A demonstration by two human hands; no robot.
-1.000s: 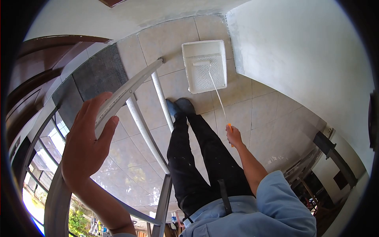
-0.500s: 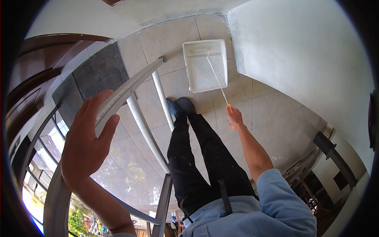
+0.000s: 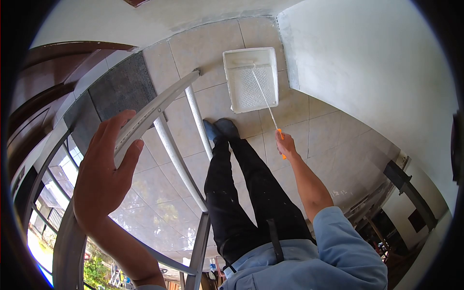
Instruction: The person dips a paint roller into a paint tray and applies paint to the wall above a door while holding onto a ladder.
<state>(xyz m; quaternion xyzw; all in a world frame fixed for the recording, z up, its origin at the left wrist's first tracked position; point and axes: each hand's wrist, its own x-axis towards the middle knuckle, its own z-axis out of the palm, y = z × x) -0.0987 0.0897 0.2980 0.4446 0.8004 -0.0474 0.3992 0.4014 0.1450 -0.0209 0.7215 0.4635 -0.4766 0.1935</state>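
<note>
My right hand (image 3: 286,144) is closed round the orange handle of a paint roller (image 3: 265,96). Its thin rod reaches into a white paint tray (image 3: 232,103) on the floor, and the roller head blends in with the white paint at the tray's far end. The ribbed slope of the tray is coated with paint. At the left, my left hand (image 3: 104,171) rests against the side rail of an aluminium ladder (image 3: 159,107), which passes between thumb and fingers. Those fingers are stretched out and the thumb stands apart, not wrapped round the rail.
White walls (image 3: 357,63) border the tiled floor (image 3: 285,169) at the back and right. A dark mat (image 3: 123,82) lies by a brown door (image 3: 53,63) at the left. Below the tray stand my feet in dark shoes (image 3: 226,129), close to the ladder's rungs.
The roller has shifted slightly within the tray, and my right hand has moved a little with it. My left hand stays on the ladder rail almost unmoved.
</note>
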